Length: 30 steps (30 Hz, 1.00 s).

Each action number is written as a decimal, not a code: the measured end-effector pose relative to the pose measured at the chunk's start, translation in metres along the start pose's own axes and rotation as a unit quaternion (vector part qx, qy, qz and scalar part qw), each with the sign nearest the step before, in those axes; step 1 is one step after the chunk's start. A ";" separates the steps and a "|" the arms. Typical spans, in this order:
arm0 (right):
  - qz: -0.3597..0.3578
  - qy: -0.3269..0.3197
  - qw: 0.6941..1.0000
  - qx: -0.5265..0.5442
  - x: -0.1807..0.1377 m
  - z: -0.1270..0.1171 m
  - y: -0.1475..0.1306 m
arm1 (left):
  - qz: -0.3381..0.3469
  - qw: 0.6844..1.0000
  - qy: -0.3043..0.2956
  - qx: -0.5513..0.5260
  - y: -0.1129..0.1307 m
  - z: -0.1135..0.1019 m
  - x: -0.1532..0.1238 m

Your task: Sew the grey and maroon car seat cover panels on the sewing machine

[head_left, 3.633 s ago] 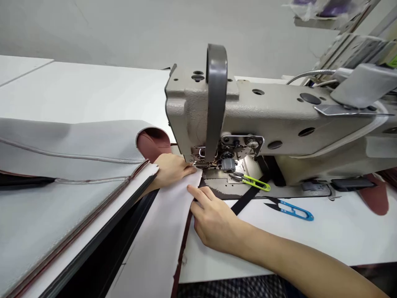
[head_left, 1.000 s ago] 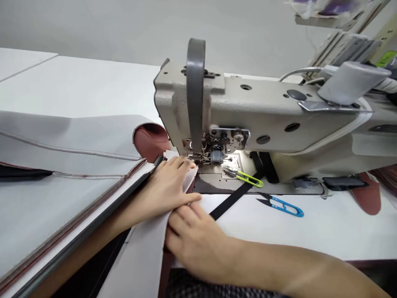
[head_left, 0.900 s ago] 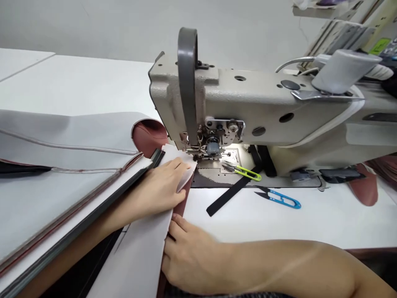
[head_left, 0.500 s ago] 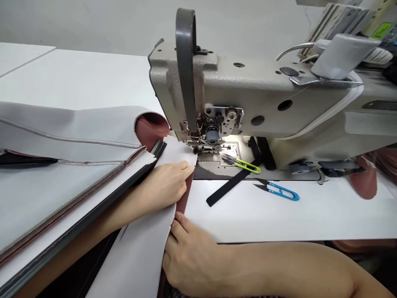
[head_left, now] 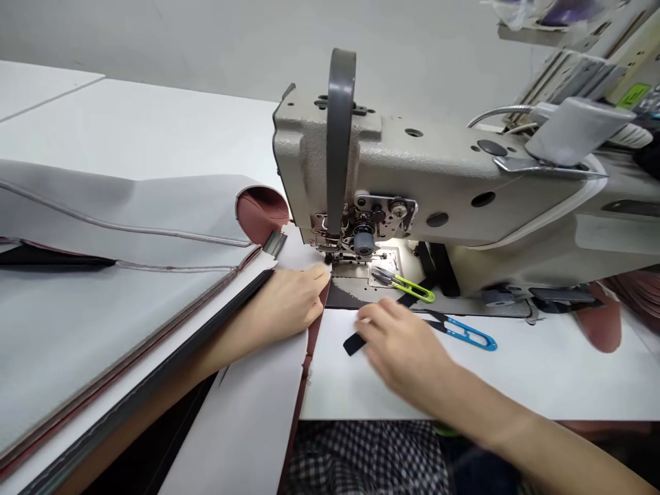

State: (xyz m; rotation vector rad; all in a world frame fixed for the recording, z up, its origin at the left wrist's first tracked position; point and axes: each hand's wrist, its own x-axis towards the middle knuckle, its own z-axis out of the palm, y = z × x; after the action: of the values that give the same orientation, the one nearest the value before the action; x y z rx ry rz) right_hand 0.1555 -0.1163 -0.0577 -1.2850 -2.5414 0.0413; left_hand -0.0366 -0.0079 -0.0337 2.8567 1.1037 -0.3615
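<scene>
1. The fingers (head_left: 315, 280) of the left hand (head_left: 289, 301) lie flat and close together, pinching nothing, and press down on a pale grey fabric panel (head_left: 242, 426). Their tips sit just beside the presser foot (head_left: 330, 256) of the sewing machine (head_left: 438, 161).
2. The panel runs from under the left hand toward the person's lap, with a dark red backing (head_left: 312, 337) showing along its right edge. Its far end lies at the presser foot.
3. The fingers (head_left: 372, 311) of the right hand (head_left: 405, 344) are slightly curled and loosely apart, though blurred, and pinch nothing clearly. They are just over a black strap (head_left: 353, 344), and I cannot tell if they touch it.
4. Green snips (head_left: 412, 289) lie on the machine bed, and blue snips (head_left: 467, 334) lie on the white table (head_left: 155, 117), both near the right hand.
5. A folded grey stack (head_left: 103, 323) with dark red edges lies left of the left arm.
6. A dark red piece (head_left: 601, 323) lies at the far right, and checked cloth (head_left: 361, 457) shows below the table.
</scene>
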 end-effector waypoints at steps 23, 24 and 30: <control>0.309 0.187 0.742 0.564 0.017 0.016 -0.087 | -0.090 0.638 0.126 -0.754 0.042 -0.010 -0.068; 0.314 0.193 0.740 0.562 0.018 0.015 -0.084 | -0.078 0.641 0.117 -0.755 0.043 -0.010 -0.069; 0.327 0.202 0.732 0.562 0.019 0.015 -0.083 | -0.076 0.615 0.117 -0.776 0.047 -0.002 -0.072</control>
State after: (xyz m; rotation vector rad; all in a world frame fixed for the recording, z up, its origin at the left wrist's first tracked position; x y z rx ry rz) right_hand 0.0756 -0.1499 -0.0543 -1.2797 -1.1042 1.1069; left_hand -0.0559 -0.0899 -0.0159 1.1963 0.8620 0.6970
